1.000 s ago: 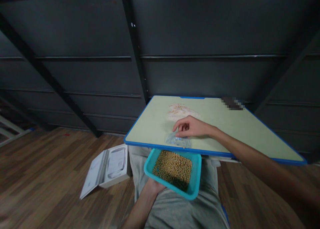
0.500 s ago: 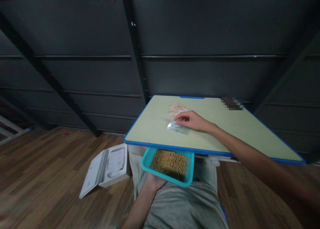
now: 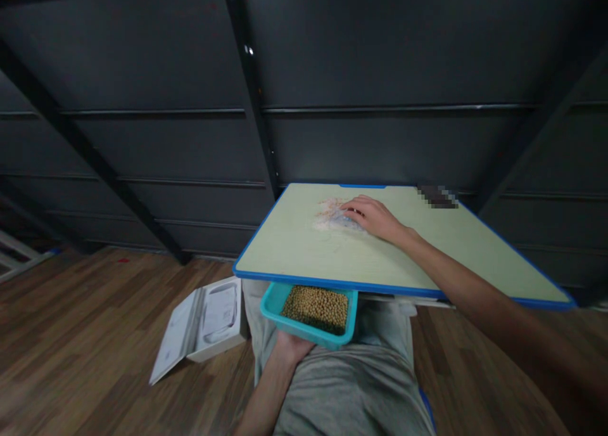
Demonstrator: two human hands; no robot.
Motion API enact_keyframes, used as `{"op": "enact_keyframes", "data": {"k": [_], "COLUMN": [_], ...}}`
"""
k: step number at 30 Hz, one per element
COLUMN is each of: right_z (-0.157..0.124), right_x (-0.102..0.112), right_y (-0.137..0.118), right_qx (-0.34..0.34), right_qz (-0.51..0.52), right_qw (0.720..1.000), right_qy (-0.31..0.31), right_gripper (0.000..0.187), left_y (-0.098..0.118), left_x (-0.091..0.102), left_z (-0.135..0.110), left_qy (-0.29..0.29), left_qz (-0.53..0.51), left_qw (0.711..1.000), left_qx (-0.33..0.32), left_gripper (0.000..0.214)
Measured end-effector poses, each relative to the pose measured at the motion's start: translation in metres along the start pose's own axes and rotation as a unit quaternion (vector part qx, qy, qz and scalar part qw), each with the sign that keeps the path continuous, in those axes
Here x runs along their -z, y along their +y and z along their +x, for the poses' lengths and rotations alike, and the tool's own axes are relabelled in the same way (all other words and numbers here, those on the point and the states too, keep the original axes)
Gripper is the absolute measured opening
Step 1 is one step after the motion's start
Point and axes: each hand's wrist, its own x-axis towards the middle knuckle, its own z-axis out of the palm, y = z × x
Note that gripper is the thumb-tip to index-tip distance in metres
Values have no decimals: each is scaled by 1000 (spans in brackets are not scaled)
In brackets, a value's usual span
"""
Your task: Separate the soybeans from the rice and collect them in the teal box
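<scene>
My left hand point(image 3: 292, 347) supports a turquoise plastic basket point(image 3: 308, 333) from below, its fingers hidden beneath. Round tan beans point(image 3: 318, 308) that look like soybeans cover the basket's bottom. The basket sits over my lap, its far side under the table's front edge. On the table, my right hand point(image 3: 373, 215) is closed, with thumb and fingers pinching a small clear plastic packet point(image 3: 339, 217). This packet lies against a patch of pale, pinkish crumbs point(image 3: 323, 225) and partly covers them. What the packet contains is too blurred to tell.
The pale table point(image 3: 275, 249) has a blue rim. A dark pixelated object point(image 3: 437, 197) lies at its far right corner. On the wooden floor to the left stands an open white box point(image 3: 218, 319). A dark panelled wall point(image 3: 370, 144) rises behind the table.
My right hand has moved away from me with the plastic packet, from in front of the crumbs onto them. The basket has shifted slightly left and tilted in my left hand.
</scene>
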Motion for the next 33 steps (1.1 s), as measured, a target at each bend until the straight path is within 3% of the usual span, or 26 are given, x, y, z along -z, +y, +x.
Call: {"op": "enact_keyframes", "data": {"k": [12, 22, 33], "right_z": [-1, -1, 2], "right_x": [7, 7, 3], "right_y": [11, 16, 26], "right_qx": [-18, -133, -98], "right_qz": [-45, -21, 30], "right_qw": [998, 984, 989], "right_qy": [41, 120, 105], "right_gripper": [26, 26, 21], "left_y": [-1, 0, -2], "left_x": [-1, -8, 1], "left_z": [1, 0, 4], "left_qy": [-15, -16, -34], "left_qz": [-7, -5, -16], "left_qw": [1000, 1000, 999], "left_qx": [2, 0, 4], "left_gripper": [47, 48, 48]}}
